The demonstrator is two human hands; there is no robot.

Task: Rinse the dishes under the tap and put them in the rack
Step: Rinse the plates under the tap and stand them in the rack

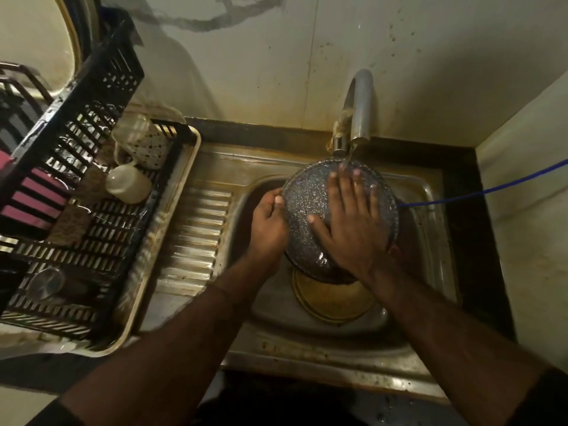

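Dim warm yellowish light, deep shadows at the bottom, wide-angle bending at edges, slight blur

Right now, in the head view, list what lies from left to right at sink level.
Rack → cup → draining board → left hand → speckled pan → right hand → blue cord.

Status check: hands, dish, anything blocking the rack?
Left hand grips speckled pan rim; right hand flat on it under the tap. Not racked. Black rack holds cups; path unobstructed.
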